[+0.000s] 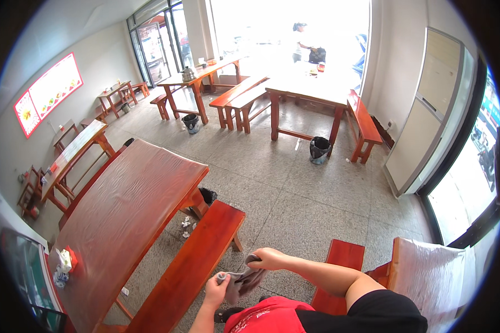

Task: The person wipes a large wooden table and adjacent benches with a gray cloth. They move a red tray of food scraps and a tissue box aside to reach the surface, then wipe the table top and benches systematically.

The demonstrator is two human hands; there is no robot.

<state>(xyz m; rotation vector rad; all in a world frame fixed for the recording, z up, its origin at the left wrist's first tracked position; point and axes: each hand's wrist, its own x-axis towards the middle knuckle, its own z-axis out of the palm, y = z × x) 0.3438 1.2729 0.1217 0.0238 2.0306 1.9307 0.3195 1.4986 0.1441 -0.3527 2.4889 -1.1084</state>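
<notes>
A grey-brown cloth point(240, 285) hangs bunched between my two hands, in front of my red apron. My left hand point(217, 288) is closed on one end of it, and a small roll of the fabric pokes out above the fingers. Higher up and to the right, my right hand point(265, 259) grips the other end. Both hands are in the air, just right of a red-brown wooden bench point(197, 263). Beyond that bench stands a long wooden table point(133, 188) under a wrinkled clear plastic cover.
A red tissue box point(72, 260) sits on the long table's near left end. Crumpled tissues point(186, 225) lie on the floor below. Another bench point(345, 256) and a plastic-covered table point(428, 272) stand at right. Lined bins point(319, 149) stand by tables farther off. Someone point(301, 41) is outside the window.
</notes>
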